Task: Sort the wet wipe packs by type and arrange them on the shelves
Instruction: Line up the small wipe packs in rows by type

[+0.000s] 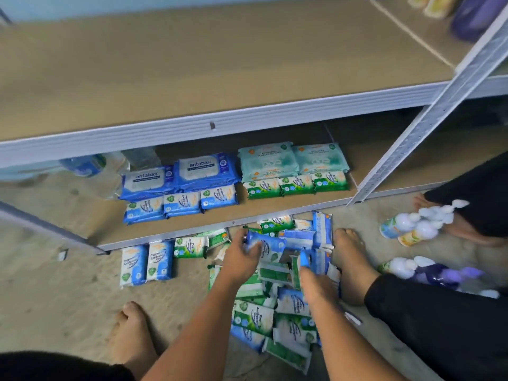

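Blue glossy pack [268, 244] gripped by left hand [242, 258] above pile [255, 317].

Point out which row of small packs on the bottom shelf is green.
The right row: three green packs in front of the teal packs. The left row is blue, in front of the antabax packs.

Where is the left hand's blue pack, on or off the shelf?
Off: left hand grips blue pack over the floor pile, outside the shelf.
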{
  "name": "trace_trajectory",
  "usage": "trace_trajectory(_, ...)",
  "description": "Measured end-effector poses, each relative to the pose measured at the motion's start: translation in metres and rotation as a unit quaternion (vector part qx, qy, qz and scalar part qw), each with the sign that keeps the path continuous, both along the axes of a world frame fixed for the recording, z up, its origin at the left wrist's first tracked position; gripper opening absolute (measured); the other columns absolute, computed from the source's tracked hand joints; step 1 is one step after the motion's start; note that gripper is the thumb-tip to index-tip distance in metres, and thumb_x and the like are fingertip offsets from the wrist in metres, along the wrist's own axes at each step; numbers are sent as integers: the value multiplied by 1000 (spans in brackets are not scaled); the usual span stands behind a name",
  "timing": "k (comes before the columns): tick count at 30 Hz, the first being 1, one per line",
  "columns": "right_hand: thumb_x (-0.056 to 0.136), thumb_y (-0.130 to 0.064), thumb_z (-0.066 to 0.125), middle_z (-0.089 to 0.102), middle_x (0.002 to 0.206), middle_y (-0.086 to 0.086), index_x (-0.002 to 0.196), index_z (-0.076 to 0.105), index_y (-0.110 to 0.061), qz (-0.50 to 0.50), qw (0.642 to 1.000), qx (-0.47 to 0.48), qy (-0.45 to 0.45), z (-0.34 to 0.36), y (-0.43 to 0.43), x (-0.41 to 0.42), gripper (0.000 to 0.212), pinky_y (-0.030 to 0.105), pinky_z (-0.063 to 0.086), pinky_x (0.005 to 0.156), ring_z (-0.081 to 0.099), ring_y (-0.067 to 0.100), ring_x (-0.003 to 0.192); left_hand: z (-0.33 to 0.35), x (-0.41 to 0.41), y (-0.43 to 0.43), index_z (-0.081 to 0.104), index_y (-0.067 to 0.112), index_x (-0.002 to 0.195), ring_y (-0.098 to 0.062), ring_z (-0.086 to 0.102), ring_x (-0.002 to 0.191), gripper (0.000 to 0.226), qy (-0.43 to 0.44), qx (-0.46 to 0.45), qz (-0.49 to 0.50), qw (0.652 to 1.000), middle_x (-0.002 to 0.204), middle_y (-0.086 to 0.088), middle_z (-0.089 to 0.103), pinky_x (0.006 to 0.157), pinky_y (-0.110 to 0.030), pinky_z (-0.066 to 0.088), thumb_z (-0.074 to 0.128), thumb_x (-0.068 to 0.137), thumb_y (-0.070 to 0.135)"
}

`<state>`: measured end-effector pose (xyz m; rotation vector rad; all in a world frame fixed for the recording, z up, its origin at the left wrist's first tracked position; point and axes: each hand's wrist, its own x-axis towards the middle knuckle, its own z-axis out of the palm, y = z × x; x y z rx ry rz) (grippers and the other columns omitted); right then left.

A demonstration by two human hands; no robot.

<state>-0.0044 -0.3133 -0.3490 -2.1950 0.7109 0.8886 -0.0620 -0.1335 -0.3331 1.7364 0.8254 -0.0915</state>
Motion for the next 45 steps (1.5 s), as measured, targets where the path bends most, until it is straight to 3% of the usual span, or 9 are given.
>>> trace_trajectory(2,92,-45,57,63,95,16,104,66,2,-37,999,17,-6,13,3,-13,50,31,41,59,59,32,84,23,-19,1,32,17,155,-26,51,132,72,-10,-28,51,998,155,-3,39,90,-32,54,63,96,43)
trace_trajectory(5,98,-34,53,58,86,12,93,61,-3,-29,995,89,-24,41,5,-36,32,34,46,73,55,30,80,45,-47,6,45,9,148,-23,67,104,69,-30,-84,119,989,139,-5,55,66,-29,61,69,92,41)
trace_trajectory(12,100,-31,41,63,91,20,93,62,-3,-40,975,208,70,55,22,-68,35,27,39,44,62,30,67,95,-109,14,67,-1,105,-14,69,67,25,-49,-190,109,974,81,-7,73,61,-25,55,75,89,17)
trace_trajectory(16,92,-50,56,67,110,16,111,62,-14,5,959,264,106,79,27,-101,42,25,44,49,63,30,84,107,-142,23,62,0,114,-22,71,77,39,-22,-213,90,973,91,-13,73,64,-27,55,80,79,-4)
trace_trajectory(20,93,-22,56,63,89,16,100,61,-11,87,964,246,58,97,28,-120,14,32,48,63,62,28,76,118,-161,28,56,13,125,-24,69,85,62,-43,-194,123,972,114,-16,71,65,-33,52,89,72,12)
trace_trajectory(25,86,-7,50,68,104,20,106,63,-12,137,972,192,-18,95,31,-133,24,43,60,83,67,32,90,134,-181,27,52,26,128,-21,68,73,34,-89,-172,178,965,100,-12,70,62,-33,57,66,97,22)
trace_trajectory(29,90,4,46,44,149,8,158,14,-34,209,962,170,-35,97,46,-142,85,28,49,55,56,16,75,118,-200,34,52,28,124,0,42,42,20,-54,-92,136,985,96,-10,62,42,-20,34,53,104,24)
trace_trajectory(35,90,-1,57,70,97,8,128,37,-46,263,945,192,-29,67,78,-145,62,29,46,48,63,25,66,92,-216,69,47,29,126,-16,68,73,56,8,-149,131,980,98,-8,70,60,-31,53,60,90,-12)
trace_trajectory(45,88,5,61,77,87,-4,126,38,-37,301,930,209,24,1,136,-160,61,36,59,75,74,16,78,6,-251,149,57,19,127,-24,68,72,63,95,-118,231,961,100,-12,66,50,-32,53,71,78,-17)
